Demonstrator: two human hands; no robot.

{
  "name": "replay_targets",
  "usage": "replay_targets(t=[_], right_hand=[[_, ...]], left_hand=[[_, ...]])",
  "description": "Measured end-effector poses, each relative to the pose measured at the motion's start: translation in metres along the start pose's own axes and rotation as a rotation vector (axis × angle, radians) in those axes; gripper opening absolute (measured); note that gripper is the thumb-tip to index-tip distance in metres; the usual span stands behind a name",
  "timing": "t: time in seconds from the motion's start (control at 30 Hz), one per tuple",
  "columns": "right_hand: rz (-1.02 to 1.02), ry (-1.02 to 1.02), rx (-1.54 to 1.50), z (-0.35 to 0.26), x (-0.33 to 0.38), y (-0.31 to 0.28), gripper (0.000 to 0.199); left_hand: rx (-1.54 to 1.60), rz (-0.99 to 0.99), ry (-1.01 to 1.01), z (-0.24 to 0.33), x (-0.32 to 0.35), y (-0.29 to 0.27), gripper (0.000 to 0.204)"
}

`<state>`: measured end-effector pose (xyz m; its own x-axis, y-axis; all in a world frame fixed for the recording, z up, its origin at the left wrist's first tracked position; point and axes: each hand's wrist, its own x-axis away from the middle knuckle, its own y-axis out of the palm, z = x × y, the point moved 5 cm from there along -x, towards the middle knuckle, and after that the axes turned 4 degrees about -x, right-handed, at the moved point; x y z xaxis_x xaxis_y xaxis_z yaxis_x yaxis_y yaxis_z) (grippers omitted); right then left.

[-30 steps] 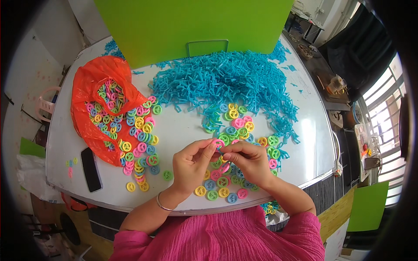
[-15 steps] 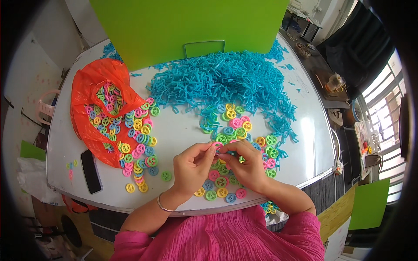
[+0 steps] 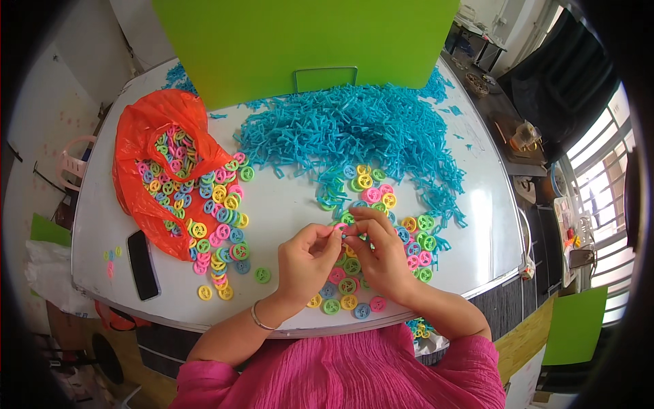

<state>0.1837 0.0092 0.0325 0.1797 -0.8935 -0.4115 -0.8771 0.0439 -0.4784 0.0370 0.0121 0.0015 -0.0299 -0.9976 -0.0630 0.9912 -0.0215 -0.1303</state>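
Near the table's front middle, my left hand pinches a small pink plastic wheel between thumb and forefinger. My right hand meets it from the other side, its thumb and a bent finger close together by the wheel and the forefinger raised. Whatever lies between the right fingertips is too small and covered to make out. Under and around both hands are loose pink, green, yellow and blue wheels. Behind them spreads a big heap of turquoise plastic pieces, some strewn down toward the wheels.
At the left, a red plastic bag lies open with many coloured wheels spilling out. A dark phone lies near the left edge of the white table. A tall green panel with a metal handle stands behind the turquoise heap.
The right forefinger has lifted from the pinch and stretched forward. The left hand still holds the pink wheel in nearly the same spot. The whole view has shifted slightly.
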Motion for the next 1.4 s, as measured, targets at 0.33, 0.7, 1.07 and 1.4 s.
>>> replay_targets(t=[0.33,0.7,1.07,1.4], right_hand=[[-0.060,0.365,-0.455,0.023,-0.003,0.000,0.014],[0.062,-0.395,0.057,-0.011,-0.005,-0.023,0.047],[-0.201,0.141,-0.128,-0.032,0.005,-0.096,0.030],[-0.965,0.151,0.195,-0.024,0.065,-0.151,0.044]], left_hand=[[0.079,0.021,0.025,0.001,0.000,0.004,0.012],[0.167,-0.074,0.230,0.019,-0.001,0.002,0.035],[-0.673,-0.102,0.266,0.012,-0.021,-0.031,0.037],[-0.803,-0.381,0.063,0.001,-0.020,-0.030,0.034]])
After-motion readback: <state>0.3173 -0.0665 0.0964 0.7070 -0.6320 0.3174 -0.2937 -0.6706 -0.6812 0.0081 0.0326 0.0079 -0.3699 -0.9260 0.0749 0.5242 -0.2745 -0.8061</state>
